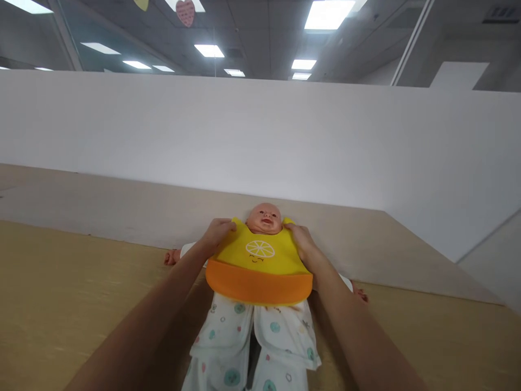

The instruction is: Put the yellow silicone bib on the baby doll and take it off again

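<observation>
A baby doll point(264, 216) lies on its back, arms spread, dressed in white clothes point(285, 331) with coloured prints. Over its chest is a yellow bib point(260, 252) with a lemon-slice print and an orange catch pocket point(259, 283) along the bottom. My left hand point(220, 232) is closed on the bib's upper left corner, beside the doll's neck. On the other side, my right hand point(300, 239) pinches the upper right corner. The bib's neck opening sits below the doll's chin. Most of the doll's torso is hidden under the bib.
The doll lies on a tan wooden surface point(81, 282). Behind its head runs a pale ledge point(134, 203) against a white wall point(228, 136). Above that are glass panels with a pink paper heart point(185, 13). A white side panel point(496, 250) stands at the right.
</observation>
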Demonstrator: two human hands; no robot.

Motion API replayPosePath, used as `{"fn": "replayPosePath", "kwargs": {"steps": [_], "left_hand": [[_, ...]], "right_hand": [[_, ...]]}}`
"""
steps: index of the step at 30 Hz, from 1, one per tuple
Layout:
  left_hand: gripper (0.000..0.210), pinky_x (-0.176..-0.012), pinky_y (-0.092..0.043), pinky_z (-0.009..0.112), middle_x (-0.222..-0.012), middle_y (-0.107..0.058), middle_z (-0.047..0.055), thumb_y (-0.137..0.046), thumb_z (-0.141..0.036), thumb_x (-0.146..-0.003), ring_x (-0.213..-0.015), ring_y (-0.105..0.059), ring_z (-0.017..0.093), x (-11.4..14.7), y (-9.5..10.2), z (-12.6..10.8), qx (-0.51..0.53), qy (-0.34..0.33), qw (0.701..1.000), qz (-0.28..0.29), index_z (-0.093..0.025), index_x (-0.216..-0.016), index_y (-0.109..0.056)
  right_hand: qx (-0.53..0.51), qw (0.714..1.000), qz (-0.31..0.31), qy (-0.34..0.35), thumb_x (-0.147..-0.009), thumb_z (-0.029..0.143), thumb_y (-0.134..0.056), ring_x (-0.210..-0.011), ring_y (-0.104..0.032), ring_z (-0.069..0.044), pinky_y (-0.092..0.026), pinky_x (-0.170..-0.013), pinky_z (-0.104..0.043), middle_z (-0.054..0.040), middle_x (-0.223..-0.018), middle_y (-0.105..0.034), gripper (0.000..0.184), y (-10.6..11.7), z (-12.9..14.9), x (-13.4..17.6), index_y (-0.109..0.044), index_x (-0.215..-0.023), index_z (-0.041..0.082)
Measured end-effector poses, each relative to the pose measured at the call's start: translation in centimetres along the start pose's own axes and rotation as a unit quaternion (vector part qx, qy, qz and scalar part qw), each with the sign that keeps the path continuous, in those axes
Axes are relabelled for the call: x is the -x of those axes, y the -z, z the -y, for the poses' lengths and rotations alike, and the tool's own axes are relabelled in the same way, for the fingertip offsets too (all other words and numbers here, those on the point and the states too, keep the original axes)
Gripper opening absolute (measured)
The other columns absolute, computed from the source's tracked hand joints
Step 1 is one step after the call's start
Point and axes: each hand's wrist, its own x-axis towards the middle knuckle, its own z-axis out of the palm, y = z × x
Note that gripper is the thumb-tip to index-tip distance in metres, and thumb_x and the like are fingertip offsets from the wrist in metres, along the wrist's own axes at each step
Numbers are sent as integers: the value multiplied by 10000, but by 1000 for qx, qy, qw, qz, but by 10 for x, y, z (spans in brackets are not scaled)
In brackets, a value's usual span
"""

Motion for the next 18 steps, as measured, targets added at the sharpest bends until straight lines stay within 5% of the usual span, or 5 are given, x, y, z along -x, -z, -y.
{"fn": "replayPosePath", "kwargs": {"steps": [8,18], "left_hand": [[196,-578,-505,291,-654,-690,46,-639,-322,-681,-578,-638,191,-17,-9,10,158,128,965,167,-140,-752,-651],[305,-763,-530,346,-825,-747,97,-543,-244,-757,-733,-702,239,-21,-6,19,249,161,932,208,-109,-1008,-651]], "right_hand": [[-114,984,101,-93,-772,321,-545,-504,-585,-170,-494,-544,-286,-10,-576,-627,179,1,-10,-12,-607,-844,169],[-108,985,99,-91,-766,176,-485,-569,-619,-168,-509,-621,-266,-23,-585,-638,89,6,-18,-19,-573,-757,166]]}}
